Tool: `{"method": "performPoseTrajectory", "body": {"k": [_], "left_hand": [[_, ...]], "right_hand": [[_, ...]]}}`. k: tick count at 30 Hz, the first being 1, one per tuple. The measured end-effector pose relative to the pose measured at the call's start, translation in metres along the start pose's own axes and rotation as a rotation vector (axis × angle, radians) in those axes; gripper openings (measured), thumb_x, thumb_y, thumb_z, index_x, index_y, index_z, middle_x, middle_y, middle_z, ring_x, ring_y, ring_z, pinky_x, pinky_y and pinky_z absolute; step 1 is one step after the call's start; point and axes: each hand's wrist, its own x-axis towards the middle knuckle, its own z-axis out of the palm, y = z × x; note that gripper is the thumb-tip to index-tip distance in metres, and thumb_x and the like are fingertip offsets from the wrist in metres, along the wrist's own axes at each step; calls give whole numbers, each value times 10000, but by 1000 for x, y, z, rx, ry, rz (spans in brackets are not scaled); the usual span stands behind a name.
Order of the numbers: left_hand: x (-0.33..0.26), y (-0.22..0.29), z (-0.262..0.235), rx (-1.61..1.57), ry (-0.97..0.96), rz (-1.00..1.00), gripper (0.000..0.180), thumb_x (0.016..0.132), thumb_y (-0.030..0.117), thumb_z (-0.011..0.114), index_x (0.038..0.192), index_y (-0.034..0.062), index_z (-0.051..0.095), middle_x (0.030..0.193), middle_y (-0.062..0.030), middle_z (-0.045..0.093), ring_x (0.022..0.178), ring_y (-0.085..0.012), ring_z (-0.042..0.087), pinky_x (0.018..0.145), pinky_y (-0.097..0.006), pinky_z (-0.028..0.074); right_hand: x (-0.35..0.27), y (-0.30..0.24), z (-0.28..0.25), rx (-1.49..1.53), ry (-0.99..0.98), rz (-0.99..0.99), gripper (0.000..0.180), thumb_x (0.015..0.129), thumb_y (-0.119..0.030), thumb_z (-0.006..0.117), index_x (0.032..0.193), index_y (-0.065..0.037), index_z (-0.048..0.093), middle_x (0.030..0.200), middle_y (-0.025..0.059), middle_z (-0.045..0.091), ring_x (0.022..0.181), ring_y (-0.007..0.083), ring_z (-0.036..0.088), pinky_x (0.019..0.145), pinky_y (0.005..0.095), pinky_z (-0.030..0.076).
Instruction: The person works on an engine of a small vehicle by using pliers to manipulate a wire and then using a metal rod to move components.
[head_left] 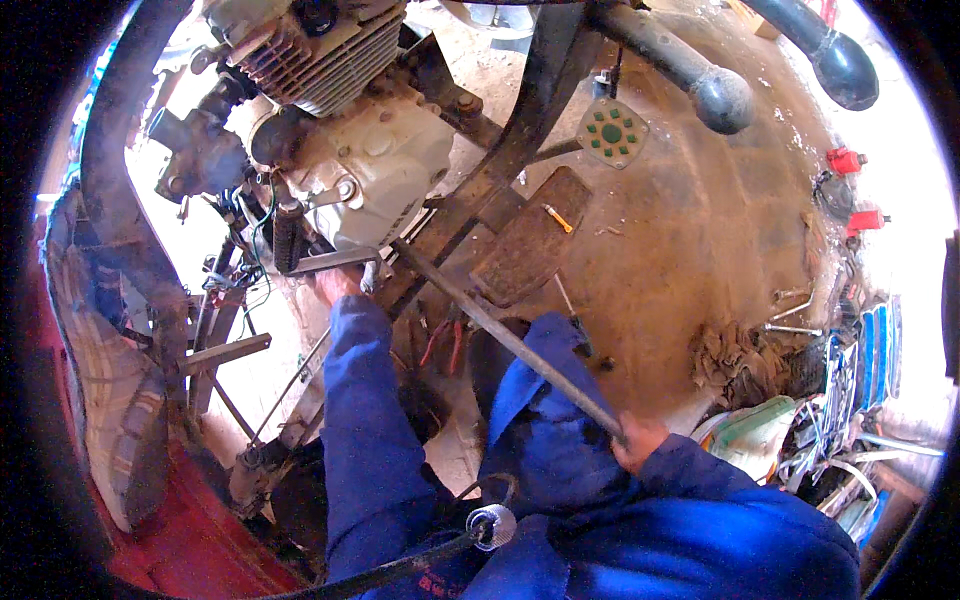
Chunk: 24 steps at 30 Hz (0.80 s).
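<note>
A long grey metal bar (510, 340) slants from beneath the engine down to the lower right. My right hand (640, 443) is wrapped round its near end. The far end of the bar lies by the frame under the engine's side cover (375, 165). My left hand (340, 285) reaches in below the kick lever (288, 238) and its metal arm; its fingers are hidden there, so what they touch does not show. The finned engine (320, 60), dusty and pale, sits in the dark vehicle frame (505, 160) above my hands.
Red-handled pliers (442, 347) lie near my knees. A small orange-handled tool (558, 218) rests on a brown pedal plate (533, 237). Wrenches (795, 315), a crumpled rag (745, 362) and a heap of tools are at the right. A red panel (185, 510) stands lower left.
</note>
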Motion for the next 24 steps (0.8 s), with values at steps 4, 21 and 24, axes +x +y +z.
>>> {"method": "performPoseTrajectory", "body": {"k": [4, 21, 24], "left_hand": [[-9, 9, -21, 37, 9, 19, 308, 856, 408, 529, 1004, 187, 685, 1013, -47, 677, 981, -224, 617, 892, -387, 406], [-8, 8, -11, 44, 25, -26, 495, 821, 461, 533, 1209, 155, 566, 1240, -99, 560, 1152, -258, 513, 979, -418, 357], [-8, 1, -11, 38, 21, -37, 521, 815, 469, 534, 1224, 146, 553, 1254, -107, 548, 1163, -265, 505, 982, -423, 355]], "right_hand": [[-6, -4, -10, 78, 24, -59, 341, 816, -292, 587, 984, -9, 497, 687, 239, 603, 625, 443, 596, 601, 525, 484], [-4, -3, -8, 17, -53, 20, 314, 814, -302, 584, 964, -47, 480, 717, 232, 614, 655, 426, 605, 600, 520, 480], [-6, -10, -16, 34, -59, 20, 310, 810, -307, 587, 950, -55, 473, 705, 225, 612, 649, 423, 605, 599, 525, 478]]}}
